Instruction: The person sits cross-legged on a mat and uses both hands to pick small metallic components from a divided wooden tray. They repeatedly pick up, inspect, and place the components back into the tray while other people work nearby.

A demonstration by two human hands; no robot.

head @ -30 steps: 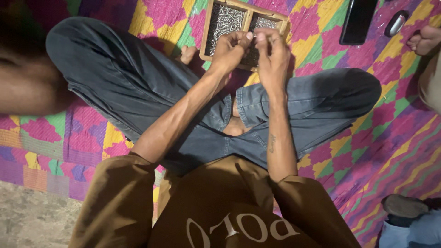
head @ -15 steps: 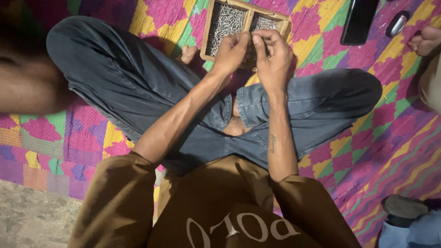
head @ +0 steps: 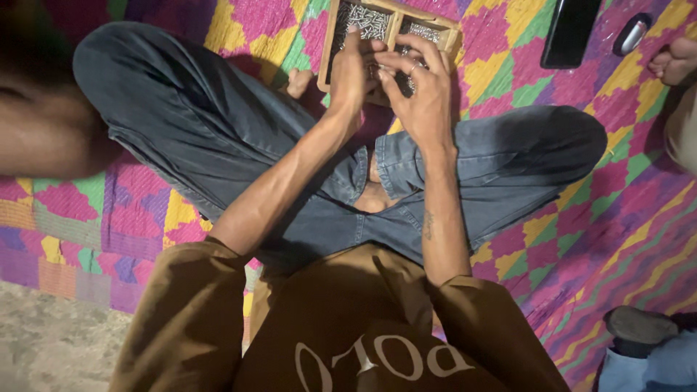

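Tray [head: 330,51] lies on mat [head: 581,239] before my crossed legs, small metal pieces [head: 363,20] in its compartments; phone [head: 568,33] to its right.

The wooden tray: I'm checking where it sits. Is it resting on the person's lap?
No, the wooden tray lies on the patterned mat beyond the crossed legs, under the left hand and right hand.

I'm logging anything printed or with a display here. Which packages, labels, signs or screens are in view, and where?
Dark flat rectangular phone: top right on the patchwork mat, screen black.
White lettering: bottom centre, on the brown shirt.
No packages or signs show.
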